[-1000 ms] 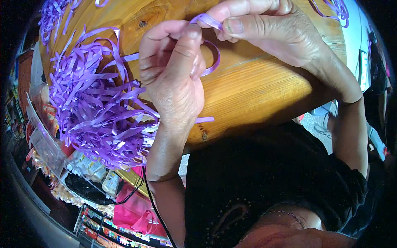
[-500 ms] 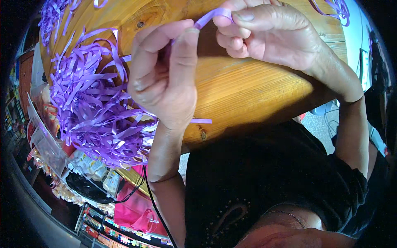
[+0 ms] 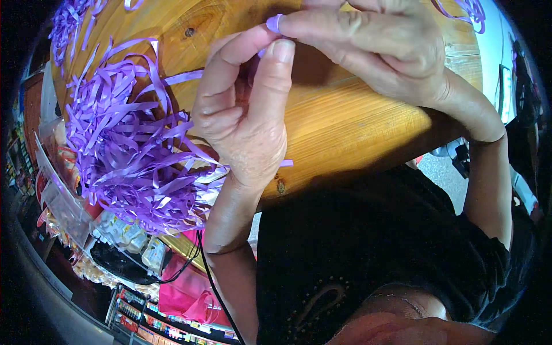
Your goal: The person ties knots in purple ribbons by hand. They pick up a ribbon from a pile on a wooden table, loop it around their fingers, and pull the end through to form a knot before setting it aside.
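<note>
Purple ribbon strip (image 3: 275, 23) pinched between left hand (image 3: 244, 115) and right hand (image 3: 374, 49), beside ribbon pile (image 3: 126, 149).

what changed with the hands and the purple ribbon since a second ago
Both hands rose toward the far side of the table. The loop of purple ribbon strip that hung between them a second ago is drawn in; only a short end shows, pinched between the left hand and right hand, fingertips now closer together. The pile of purple ribbon strips and the wooden table stayed as they were.

wood table (image 3: 345, 121), purple ribbon pile (image 3: 123, 155)
</note>
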